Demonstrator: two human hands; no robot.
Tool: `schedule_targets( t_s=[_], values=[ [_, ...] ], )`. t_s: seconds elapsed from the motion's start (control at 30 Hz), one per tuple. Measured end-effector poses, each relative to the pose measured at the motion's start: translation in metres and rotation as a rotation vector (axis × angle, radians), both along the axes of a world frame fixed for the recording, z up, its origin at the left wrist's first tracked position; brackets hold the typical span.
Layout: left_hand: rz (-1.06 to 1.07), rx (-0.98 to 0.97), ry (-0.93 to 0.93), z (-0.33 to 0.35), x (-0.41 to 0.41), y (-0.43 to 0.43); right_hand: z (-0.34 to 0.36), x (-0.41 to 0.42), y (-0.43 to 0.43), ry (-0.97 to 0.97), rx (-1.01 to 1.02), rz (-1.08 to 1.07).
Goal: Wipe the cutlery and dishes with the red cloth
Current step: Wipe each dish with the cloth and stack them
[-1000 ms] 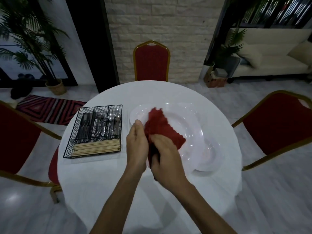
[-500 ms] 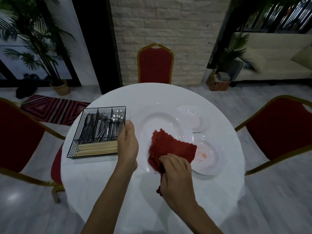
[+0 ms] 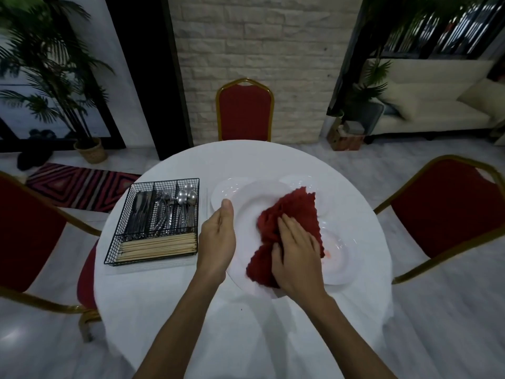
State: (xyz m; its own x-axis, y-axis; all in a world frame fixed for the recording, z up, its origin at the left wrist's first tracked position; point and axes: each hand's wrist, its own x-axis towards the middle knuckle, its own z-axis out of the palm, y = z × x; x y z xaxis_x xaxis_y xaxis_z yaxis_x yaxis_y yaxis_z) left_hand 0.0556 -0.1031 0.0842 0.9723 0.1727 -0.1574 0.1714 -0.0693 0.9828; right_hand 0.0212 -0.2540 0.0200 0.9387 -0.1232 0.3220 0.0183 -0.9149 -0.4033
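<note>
Centrally, a round table (image 3: 169, 310) draped in white fills the lower middle of the frame, on a pale floor, with red gold-framed chairs at the top centre (image 3: 244, 113), the right edge (image 3: 451, 212) and the left edge (image 3: 24, 233). Behind it stands a pale brick wall (image 3: 259, 36), with a potted palm (image 3: 54, 77) and a striped rug (image 3: 76, 187) at the upper left and a cream sofa (image 3: 431, 105) at the upper right. On the table's left side sits a black wire cutlery basket (image 3: 116, 242) holding knives (image 3: 139, 214), forks (image 3: 164, 212), spoons (image 3: 187, 196) and, across its near compartment, chopsticks (image 3: 158, 246). Just right of it is a large white plate (image 3: 246, 203), with a smaller plate (image 3: 338, 255) bearing a pinkish smear overlapped by its right edge. The left hand (image 3: 218, 239) holds the large plate by its left rim, thumb laid on top; its fingers are hidden beneath. The right hand (image 3: 296, 253) lies flat, fingers straight and together, pressing the crumpled red cloth (image 3: 295, 212) onto the plate's right half, cloth spilling out above and below the palm.
</note>
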Motion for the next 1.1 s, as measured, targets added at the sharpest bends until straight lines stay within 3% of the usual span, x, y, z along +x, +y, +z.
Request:
schedule_targets(
  t_s=[0.13, 0.33, 0.43, 0.63, 0.83, 0.97, 1.1],
  values=[
    [0.001, 0.009, -0.042, -0.004, 0.008, 0.009, -0.017, -0.036, 0.009, 0.054, -0.016, -0.003],
    [0.024, -0.027, -0.001, -0.012, 0.006, -0.001, -0.006, -0.057, 0.042, 0.039, 0.254, 0.233],
    [0.022, -0.069, 0.032, -0.016, 0.000, -0.009, 0.012, -0.039, 0.044, 0.063, 0.284, 0.331],
    [0.016, -0.125, 0.047, -0.011, -0.006, -0.008, 0.007, 0.003, 0.004, 0.046, -0.015, 0.144],
    [0.123, -0.165, 0.047, -0.006, 0.006, 0.012, -0.007, -0.023, 0.001, 0.061, -0.170, -0.038],
    [0.142, -0.197, 0.057, -0.005, 0.009, 0.016, 0.004, -0.055, 0.034, 0.064, -0.111, 0.125],
    [0.104, -0.202, 0.063, -0.006, 0.004, 0.009, 0.033, -0.053, 0.050, 0.175, 0.090, 0.362]
  ],
)
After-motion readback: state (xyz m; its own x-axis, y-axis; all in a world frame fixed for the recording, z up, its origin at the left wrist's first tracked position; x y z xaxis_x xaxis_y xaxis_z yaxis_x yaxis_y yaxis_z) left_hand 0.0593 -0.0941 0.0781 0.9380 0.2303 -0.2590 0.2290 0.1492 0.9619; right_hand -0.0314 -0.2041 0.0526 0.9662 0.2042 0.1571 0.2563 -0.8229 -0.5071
